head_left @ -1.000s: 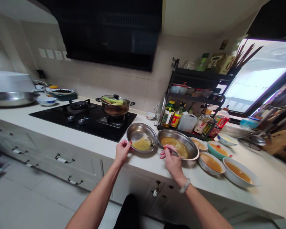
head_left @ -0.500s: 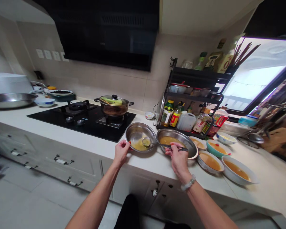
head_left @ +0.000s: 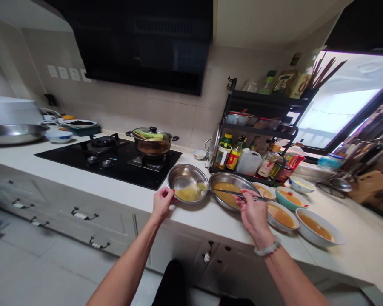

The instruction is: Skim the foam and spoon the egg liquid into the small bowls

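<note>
My left hand [head_left: 163, 202] pinches the near-left rim of a round steel bowl [head_left: 182, 172], which holds a little cloudy yellowish liquid. My right hand [head_left: 252, 210] grips the dark handle of a ladle [head_left: 203, 185]. The ladle's scoop is inside this bowl at its right side, and the handle crosses over a second steel bowl [head_left: 219, 177] holding more brownish-yellow liquid. Just right of my right hand stand several smaller bowls of orange-brown liquid, among them a white bowl [head_left: 333, 242] and a green-rimmed bowl [head_left: 301, 206].
On the black gas hob [head_left: 127, 176] sits a lidded pot [head_left: 153, 146]. A black rack [head_left: 258, 127] of bottles stands behind the bowls. A wide steel pan [head_left: 15, 134] lies far left. The counter's front edge runs close below my hands.
My right hand has moved right, drawing the ladle's scoop toward the right side of the steel bowl. My left hand stays on the rim.
</note>
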`<state>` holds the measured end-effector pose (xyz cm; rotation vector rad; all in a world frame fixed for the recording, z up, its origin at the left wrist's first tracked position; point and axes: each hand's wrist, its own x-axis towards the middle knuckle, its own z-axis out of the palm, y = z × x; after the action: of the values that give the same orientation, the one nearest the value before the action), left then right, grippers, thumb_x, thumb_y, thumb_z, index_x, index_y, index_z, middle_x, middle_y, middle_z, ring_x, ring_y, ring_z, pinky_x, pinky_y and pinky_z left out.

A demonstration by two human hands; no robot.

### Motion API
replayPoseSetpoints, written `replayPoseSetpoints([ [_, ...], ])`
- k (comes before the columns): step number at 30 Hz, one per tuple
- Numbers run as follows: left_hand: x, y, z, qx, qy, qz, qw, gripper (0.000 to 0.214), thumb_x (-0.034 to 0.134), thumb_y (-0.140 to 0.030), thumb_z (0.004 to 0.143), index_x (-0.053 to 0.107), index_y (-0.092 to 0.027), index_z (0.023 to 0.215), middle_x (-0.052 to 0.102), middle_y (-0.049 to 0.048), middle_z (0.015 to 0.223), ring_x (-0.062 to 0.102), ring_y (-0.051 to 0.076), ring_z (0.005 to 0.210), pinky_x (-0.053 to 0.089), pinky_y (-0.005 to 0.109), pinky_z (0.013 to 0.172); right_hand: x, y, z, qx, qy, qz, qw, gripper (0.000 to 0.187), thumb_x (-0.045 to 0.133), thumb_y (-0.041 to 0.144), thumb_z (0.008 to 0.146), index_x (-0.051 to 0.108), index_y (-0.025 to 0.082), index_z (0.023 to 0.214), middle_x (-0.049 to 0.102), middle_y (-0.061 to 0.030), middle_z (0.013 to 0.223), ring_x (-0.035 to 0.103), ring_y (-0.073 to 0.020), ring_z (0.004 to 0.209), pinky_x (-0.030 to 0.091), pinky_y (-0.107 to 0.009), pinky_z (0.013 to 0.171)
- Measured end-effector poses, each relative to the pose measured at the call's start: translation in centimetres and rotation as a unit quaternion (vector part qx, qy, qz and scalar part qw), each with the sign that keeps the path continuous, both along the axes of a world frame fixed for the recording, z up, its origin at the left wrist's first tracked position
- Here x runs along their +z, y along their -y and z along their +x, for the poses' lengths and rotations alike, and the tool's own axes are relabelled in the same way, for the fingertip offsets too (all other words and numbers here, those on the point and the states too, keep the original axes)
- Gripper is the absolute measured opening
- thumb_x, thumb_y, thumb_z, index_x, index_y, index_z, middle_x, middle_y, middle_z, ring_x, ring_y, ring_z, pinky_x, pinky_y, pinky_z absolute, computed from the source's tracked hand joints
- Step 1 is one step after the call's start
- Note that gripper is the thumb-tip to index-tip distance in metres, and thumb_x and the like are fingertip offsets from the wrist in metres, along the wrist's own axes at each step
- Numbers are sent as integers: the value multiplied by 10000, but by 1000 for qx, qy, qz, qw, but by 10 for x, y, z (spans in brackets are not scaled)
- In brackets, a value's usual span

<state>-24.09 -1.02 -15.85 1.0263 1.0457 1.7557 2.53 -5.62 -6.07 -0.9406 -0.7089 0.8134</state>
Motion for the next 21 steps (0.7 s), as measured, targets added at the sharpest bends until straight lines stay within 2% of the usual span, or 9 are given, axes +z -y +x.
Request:
replayPoseSetpoints([
  [5, 1, 1, 0, 1, -2, -2, 1000, 288, 671, -334, 698, 464, -192, 557, 531, -62, 458, 570, 114, 456, 421, 207, 498, 4, -1, 38, -74, 54, 27, 995, 264, 732, 330, 595, 588, 161, 738, 609, 15, 583, 594, -128, 462, 473, -222, 409],
  [7, 1, 1, 0, -1, 0, -7, 1000, 292, 670, -333, 696, 456, -195, 553, 530, -60, 454, 573, 118, 459, 425, 209, 498, 1, 3, 50, -103, 124, 30, 987, 265, 708, 373, 650, 588, 170, 772, 611, 11, 584, 592, -141, 454, 481, -247, 414],
  [9, 2, 1, 0, -3, 2, -9, 1000, 295, 671, -338, 692, 456, -196, 548, 532, -58, 455, 567, 118, 458, 433, 214, 497, -5, 11, 59, -110, 238, 27, 965, 257, 653, 403, 731, 602, 175, 838, 620, 2, 583, 597, -156, 458, 504, -278, 446],
  [11, 2, 1, 1, -2, 7, -7, 1000, 298, 677, -343, 685, 460, -195, 545, 526, -61, 459, 551, 112, 449, 441, 217, 495, -11, 20, 65, -102, 367, 47, 923, 230, 589, 387, 808, 621, 178, 896, 638, -15, 612, 610, -163, 477, 529, -301, 499],
  [14, 2, 0, 1, 0, 6, -3, 1000, 300, 682, -345, 681, 465, -193, 538, 514, -64, 464, 547, 109, 453, 443, 216, 495, -19, 30, 72, -79, 515, 148, 840, 158, 538, 288, 863, 642, 191, 932, 672, -50, 744, 643, -165, 565, 550, -304, 564],
  [16, 1, 0, 0, 2, -3, 0, 1000, 299, 678, -345, 687, 470, -192, 536, 514, -63, 465, 549, 108, 457, 441, 213, 500, -20, 32, 75, -71, 579, 217, 782, 142, 538, 222, 862, 652, 202, 944, 685, -76, 853, 676, -192, 719, 568, -322, 647],
  [18, 1, 0, 0, 4, -10, 2, 1000, 300, 674, -349, 695, 474, -191, 537, 519, -61, 465, 550, 106, 458, 437, 211, 504, -18, 33, 73, -73, 608, 258, 747, 151, 547, 184, 854, 659, 206, 952, 687, -92, 921, 675, -220, 863, 570, -350, 733],
  [19, 0, -1, -1, 5, -11, 2, 1000, 299, 673, -352, 697, 475, -191, 542, 526, -59, 467, 551, 107, 459, 435, 210, 504, -16, 34, 71, -74, 605, 264, 747, 156, 548, 174, 854, 659, 207, 959, 686, -92, 925, 673, -220, 874, 569, -352, 741],
  [21, 0, -1, -1, 2, -11, 0, 1000, 296, 674, -359, 698, 478, -191, 553, 539, -55, 474, 558, 110, 463, 434, 211, 504, -10, 36, 60, -70, 565, 251, 783, 160, 543, 175, 866, 655, 207, 975, 677, -76, 880, 673, -189, 767, 570, -323, 674],
])
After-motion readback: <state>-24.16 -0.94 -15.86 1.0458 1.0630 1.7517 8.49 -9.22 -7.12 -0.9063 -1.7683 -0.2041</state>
